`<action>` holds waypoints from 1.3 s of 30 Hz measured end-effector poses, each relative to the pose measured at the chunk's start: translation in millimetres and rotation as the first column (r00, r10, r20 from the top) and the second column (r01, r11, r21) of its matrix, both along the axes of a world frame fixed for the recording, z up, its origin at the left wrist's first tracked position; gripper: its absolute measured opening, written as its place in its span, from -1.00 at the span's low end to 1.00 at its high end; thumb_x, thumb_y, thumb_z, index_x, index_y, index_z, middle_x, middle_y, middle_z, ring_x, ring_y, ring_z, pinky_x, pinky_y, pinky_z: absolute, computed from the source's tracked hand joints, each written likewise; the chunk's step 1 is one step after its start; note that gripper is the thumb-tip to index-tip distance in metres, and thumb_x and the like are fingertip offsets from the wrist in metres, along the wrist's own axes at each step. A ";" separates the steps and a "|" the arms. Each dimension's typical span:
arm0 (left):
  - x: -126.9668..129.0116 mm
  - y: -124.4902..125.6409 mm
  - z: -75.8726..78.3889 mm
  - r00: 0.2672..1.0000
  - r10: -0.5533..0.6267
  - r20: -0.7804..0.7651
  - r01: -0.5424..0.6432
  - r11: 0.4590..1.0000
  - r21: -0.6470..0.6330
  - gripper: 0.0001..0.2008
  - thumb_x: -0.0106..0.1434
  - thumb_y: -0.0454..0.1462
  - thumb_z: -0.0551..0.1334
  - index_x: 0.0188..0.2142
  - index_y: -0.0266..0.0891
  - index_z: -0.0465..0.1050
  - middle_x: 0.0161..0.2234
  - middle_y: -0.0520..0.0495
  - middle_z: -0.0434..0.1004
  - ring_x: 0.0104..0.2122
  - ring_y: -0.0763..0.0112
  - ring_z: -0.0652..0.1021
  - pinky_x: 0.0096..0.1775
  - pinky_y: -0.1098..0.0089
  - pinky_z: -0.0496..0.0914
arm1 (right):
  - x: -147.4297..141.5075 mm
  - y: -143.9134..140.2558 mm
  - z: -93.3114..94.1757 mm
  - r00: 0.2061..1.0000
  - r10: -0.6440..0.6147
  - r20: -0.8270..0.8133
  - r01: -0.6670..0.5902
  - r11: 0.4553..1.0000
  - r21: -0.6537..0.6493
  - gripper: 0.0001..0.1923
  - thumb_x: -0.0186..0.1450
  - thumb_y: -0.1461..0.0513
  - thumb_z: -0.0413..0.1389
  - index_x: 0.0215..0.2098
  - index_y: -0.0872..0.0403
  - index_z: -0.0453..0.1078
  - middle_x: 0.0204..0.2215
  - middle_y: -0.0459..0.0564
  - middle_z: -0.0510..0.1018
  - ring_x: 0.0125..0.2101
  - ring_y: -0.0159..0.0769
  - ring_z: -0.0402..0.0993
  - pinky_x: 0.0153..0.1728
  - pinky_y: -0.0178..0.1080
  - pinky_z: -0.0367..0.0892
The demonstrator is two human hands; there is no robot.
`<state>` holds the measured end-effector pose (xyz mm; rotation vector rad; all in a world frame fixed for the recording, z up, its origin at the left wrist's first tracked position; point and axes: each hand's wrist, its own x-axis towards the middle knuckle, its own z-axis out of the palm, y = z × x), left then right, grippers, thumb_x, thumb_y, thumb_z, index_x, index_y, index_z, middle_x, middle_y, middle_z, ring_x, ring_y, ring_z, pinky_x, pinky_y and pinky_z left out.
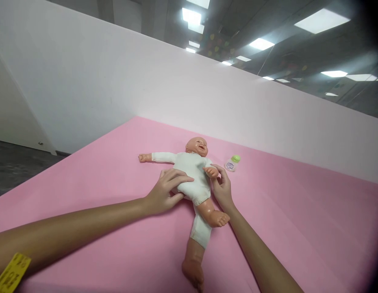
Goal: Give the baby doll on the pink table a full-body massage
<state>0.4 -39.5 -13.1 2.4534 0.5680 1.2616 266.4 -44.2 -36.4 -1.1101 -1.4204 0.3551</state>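
Note:
A baby doll with a white cloth body lies on its back, its head toward the wall and its feet toward me. One doll arm stretches out to the left; the other is bent up on the right. My left hand grips the doll's hip, fingers across the belly and thumb below near the leg. On the other side, my right hand closes around the doll's bent arm, with some fingertips hidden behind it. One doll leg crosses over the other. Just beyond my right hand stands a small clear bottle with a green cap.
The doll and bottle rest on a pink tabletop. A white wall runs along its far edge. Dark floor shows at the left. A yellow printed tag is by my left forearm.

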 end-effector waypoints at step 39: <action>0.4 1.1 -1.2 1.000 -0.021 0.018 0.021 1.000 -0.014 -0.65 0.28 -0.40 0.28 0.04 -0.09 0.43 0.04 -0.07 0.51 0.08 0.18 0.48 0.16 0.11 0.25 | -2.5 -7.4 10.1 0.992 0.119 0.050 -0.118 0.992 -0.038 -0.62 0.28 0.30 0.11 0.01 -0.10 0.57 0.15 0.07 0.43 0.22 -0.06 0.34 0.10 -0.02 0.41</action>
